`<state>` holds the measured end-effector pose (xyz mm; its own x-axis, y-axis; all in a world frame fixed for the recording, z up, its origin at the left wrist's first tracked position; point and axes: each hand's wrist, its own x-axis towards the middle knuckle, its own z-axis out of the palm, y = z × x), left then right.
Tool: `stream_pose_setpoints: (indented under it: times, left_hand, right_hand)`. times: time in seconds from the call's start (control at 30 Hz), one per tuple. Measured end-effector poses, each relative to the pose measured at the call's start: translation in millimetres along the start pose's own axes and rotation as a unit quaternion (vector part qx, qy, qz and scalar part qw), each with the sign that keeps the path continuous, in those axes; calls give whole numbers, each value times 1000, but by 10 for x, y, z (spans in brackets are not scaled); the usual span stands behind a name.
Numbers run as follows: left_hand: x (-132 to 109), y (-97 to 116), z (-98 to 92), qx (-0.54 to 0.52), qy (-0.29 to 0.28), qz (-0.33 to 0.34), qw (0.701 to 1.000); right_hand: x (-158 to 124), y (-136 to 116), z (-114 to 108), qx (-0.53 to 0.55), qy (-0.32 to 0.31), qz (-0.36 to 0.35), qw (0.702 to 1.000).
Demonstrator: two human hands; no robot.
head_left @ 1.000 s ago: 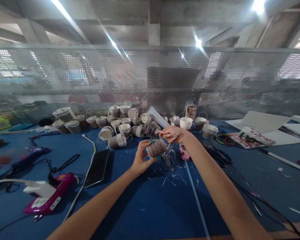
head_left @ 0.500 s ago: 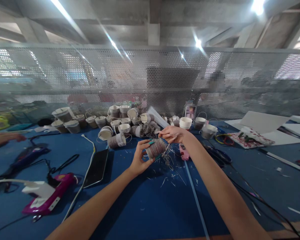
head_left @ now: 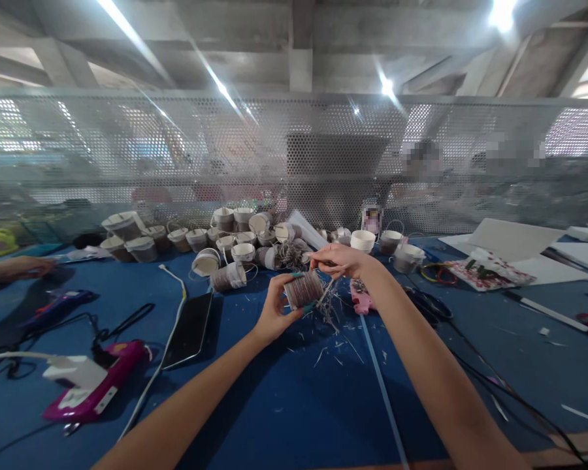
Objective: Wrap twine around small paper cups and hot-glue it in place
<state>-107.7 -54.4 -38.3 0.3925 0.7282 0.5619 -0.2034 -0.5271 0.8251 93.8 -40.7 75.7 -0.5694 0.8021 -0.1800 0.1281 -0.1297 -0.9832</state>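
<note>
My left hand (head_left: 273,310) is closed around a small paper cup (head_left: 304,290) wrapped in grey-brown cord, tilted on its side above the table. Close over its upper right side, my right hand (head_left: 340,260) is pinched, with what looks like a grey strand (head_left: 327,287) trailing below the fingers. Behind the hands lies a tangled bunch of grey strands (head_left: 293,254), and loose scraps are scattered under the cup. A pink glue gun (head_left: 361,300) rests beside my right forearm, partly hidden.
Several cord-wrapped cups (head_left: 228,276) crowd the back of the blue table. A stack of white cups (head_left: 362,240) stands right of them. To the left are a black phone (head_left: 190,329), a purple power strip (head_left: 98,385) and another person's hand (head_left: 27,267). Dark scissors (head_left: 428,303) lie right.
My right hand has lowered slightly beside the cup, with its fingers curled more. My left hand keeps its hold on the cup. The other person's hand at far left has moved slightly rightward.
</note>
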Motion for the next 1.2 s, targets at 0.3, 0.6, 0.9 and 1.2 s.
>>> stream_pose_setpoints:
  times: [0.3,0.6,0.9,1.2]
  left_hand:
    - [38,-5,-33,-40,64,-73,994]
    - [101,-50,-107,-34,95,-99,990]
    - [85,-52,-135,-122,91,-103,983]
    - [108,-111,-183,-145,91,-111,979]
  right_hand:
    - [-132,-140,156,-211,88,-4,974]
    - [-858,-566,613,-476,136,-45,868]
    - [-1084,-89,264,-526,205,31,825]
    - [-702,950,81,-681,274,203,648]
